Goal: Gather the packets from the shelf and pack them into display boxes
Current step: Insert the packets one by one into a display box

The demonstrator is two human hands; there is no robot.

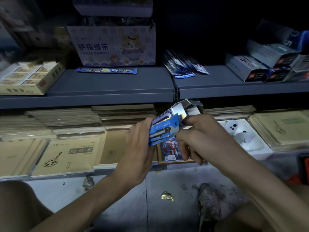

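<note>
Hiding packet edges, left hand (140,148) and right hand (199,139), grips closed round blue packets (163,131).

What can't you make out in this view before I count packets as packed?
- Count of packets in the left hand: overlapped, fingers cover the edges.
- Inside of the display box held by the right hand: opening faces away.
- Loose packets on the shelf: dark, number unclear.

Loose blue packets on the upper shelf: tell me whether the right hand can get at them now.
Probably not yet: the right hand is busy holding the display box open. The loose blue packets themselves lie uncovered above, nothing blocking them.
</note>
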